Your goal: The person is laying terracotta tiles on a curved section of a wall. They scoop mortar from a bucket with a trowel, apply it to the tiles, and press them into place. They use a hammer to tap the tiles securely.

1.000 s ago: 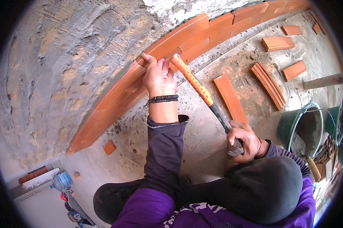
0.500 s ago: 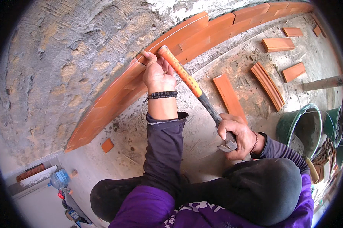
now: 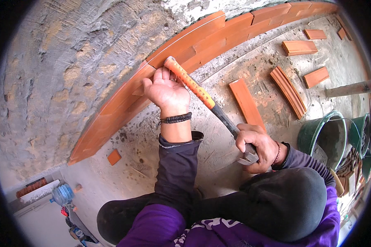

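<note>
My right hand (image 3: 261, 146) is closed around the head end of a hammer (image 3: 198, 91). The orange and black handle slants up and to the left, and the metal head partly shows beneath my fingers. Its butt end is at the row of orange clay tiles (image 3: 185, 39) set along the foot of the rough plastered wall (image 3: 82, 70). My left hand (image 3: 168, 92) is palm up with its fingers extended, close to the tile faces and just left of the handle's end. Nothing shows in its palm, though the fingertips are partly hidden.
Several loose tiles lie on the dusty concrete floor, among them a long flat tile (image 3: 248, 105) and a grooved tile (image 3: 289, 92). Green buckets (image 3: 311, 136) stand at the right below a round pole (image 3: 349, 89). A blue water bottle (image 3: 63, 194) lies at lower left.
My left hand has come down off the tiles' top edge and turned more palm up, thumb apart. The hammer's butt end has shifted slightly left and down; my right hand stays nearly still.
</note>
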